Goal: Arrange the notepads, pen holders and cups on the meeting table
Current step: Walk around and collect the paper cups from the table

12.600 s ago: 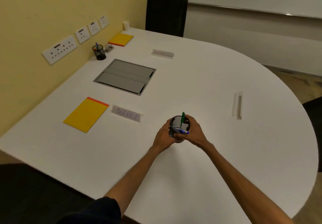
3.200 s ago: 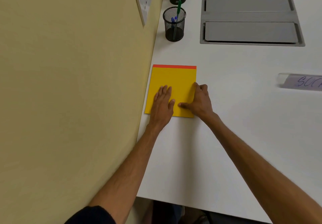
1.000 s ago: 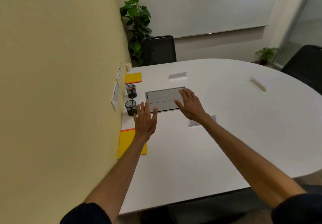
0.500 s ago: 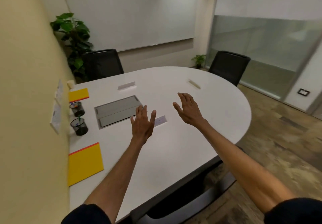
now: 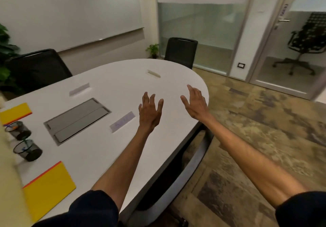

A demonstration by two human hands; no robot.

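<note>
A: Where are the hands sitting right now?

B: Both are hovering above the white meeting table (image 5: 98, 149), arms stretched forward. The left hand (image 5: 149, 114) is spreading its fingers wide and gripping nothing. The right hand (image 5: 195, 103) is floating over the table's rounded right end, equally open and equally empty.

A: And the items being arranged?

B: They are all lying along the table's left edge, against the yellow wall. A yellow notepad (image 5: 48, 187) is resting at the near left corner, its long axis running away from the viewer, orange binding strip at the far end. Just beyond it, two black mesh pen holders (image 5: 27, 150) are standing upright one behind the other, pens poking out. A second yellow notepad (image 5: 15, 113) is lying further along that edge.

A: Any cups?

B: A pale shape is showing at the extreme left border; it may be a cup, but it is too cropped to tell.

A: Which hand is closer to those things?

B: The left one is nearer, though still well apart from them; everything is lying to the left of both hands, so any reach would be going leftward across the grey cable hatch (image 5: 77, 120).
</note>
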